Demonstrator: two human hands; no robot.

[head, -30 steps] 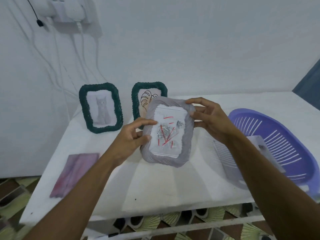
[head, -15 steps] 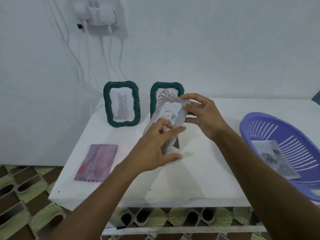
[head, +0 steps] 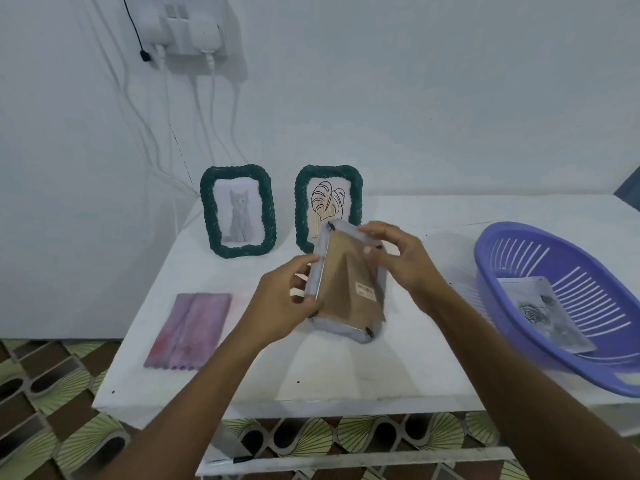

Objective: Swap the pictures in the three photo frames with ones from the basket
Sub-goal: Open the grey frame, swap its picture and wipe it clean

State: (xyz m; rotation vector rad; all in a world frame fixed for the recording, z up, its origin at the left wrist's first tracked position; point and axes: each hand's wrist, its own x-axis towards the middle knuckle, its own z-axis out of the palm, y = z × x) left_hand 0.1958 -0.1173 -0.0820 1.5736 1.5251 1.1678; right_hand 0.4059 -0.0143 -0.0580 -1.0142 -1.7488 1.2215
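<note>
The left hand [head: 280, 301] curls around the left edge of the grey photo frame [head: 343, 289] and the right hand [head: 403, 263] pinches its top right corner, brown backing facing the person. At 11 o'clock stands the cat frame [head: 239, 211], at 12 the leaf frame [head: 327, 202]. At 3 o'clock the purple basket [head: 595, 306] holds a rose picture [head: 549, 317].

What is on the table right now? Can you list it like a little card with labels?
Held: grey frame, brown back facing the camera
Left hand: grips its left edge
Right hand: holds its upper right edge
Standing: cat frame, leaf frame, both green
Basket: purple, a picture inside
Cloth: pink, left on the table
</note>
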